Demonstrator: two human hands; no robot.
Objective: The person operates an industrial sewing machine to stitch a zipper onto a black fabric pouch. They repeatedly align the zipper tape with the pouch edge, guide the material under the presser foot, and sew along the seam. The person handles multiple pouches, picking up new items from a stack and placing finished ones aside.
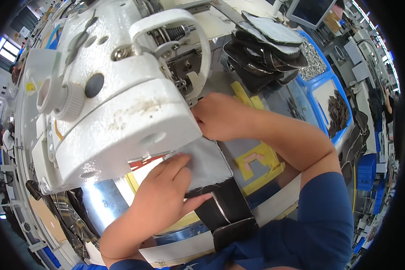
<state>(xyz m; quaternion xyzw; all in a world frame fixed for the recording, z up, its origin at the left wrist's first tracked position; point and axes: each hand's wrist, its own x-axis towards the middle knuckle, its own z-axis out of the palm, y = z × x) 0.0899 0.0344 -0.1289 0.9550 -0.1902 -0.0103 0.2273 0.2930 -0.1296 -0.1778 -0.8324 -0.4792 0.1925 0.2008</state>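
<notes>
A white industrial sewing machine (126, 112) fills the upper left and middle. Under its head lies a light grey fabric panel (207, 162), joined to a black piece with a silver zipper (222, 211) that hangs toward my body. My left hand (162, 193) rests palm down on the panel, fingers stretched toward the machine, thumb over the black piece. At the far side of the panel, my right hand (222, 116) is closed beside the needle area. Its fingertips are hidden behind the machine head, and what they grip cannot be made out.
A stack of black zippered pieces with grey panels (267, 49) stands at the back right. Beside it a blue tray (312, 85) holds metal zipper parts and dark strips. Yellow tape (261, 164) marks the table. Plaid fabric (72, 216) hangs at the left.
</notes>
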